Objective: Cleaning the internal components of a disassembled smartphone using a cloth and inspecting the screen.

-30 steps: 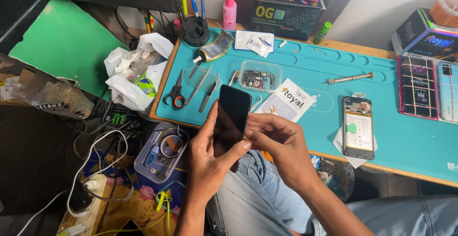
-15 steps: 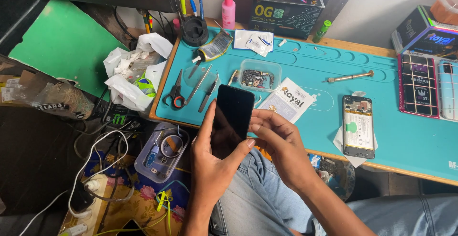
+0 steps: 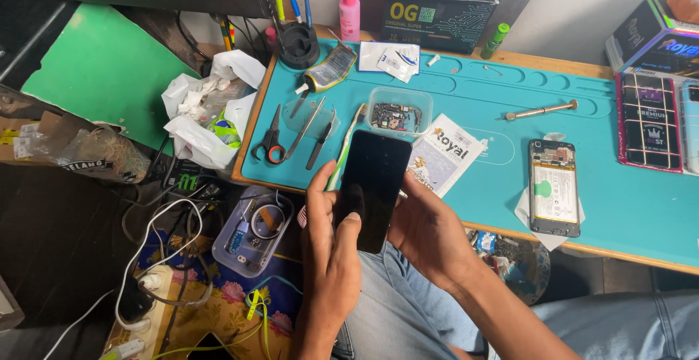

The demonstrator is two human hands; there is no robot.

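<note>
The black phone screen [image 3: 373, 189] now stands more upright and a little higher than half a second ago, its top edge reaching over the rim of the worktop [image 3: 626, 207], and the left thumb has slid further onto the glass. It is held above the person's lap, between both hands. The left hand [image 3: 331, 247] grips it from the left side: the thumb lies flat across the lower part of the dark face and the other fingers [image 3: 320, 185] wrap its left edge from behind. The right hand [image 3: 429, 232] closes on the right edge, its fingers curled behind the panel and the thumb pressed to the side near the lower corner. Both sets of fingers are shut on the screen, with no gap showing.

Just beyond the left fingertips a green-handled toothbrush [image 3: 344, 149] lies on the teal mat, and to its left lie tweezers [image 3: 320, 140] and red-handled scissors [image 3: 271, 138]. Straight past the screen's top edge sits a clear plastic tray [image 3: 399, 110] of small parts, and a printed paper packet [image 3: 444, 155] lies just beyond the right fingers. Well to the right of the right hand, an opened phone body [image 3: 554, 187] rests on a white tissue, and a screwdriver [image 3: 540, 110] lies further back. Below the left fingers, on the floor, is a clear box [image 3: 251, 232] of cables.
</note>
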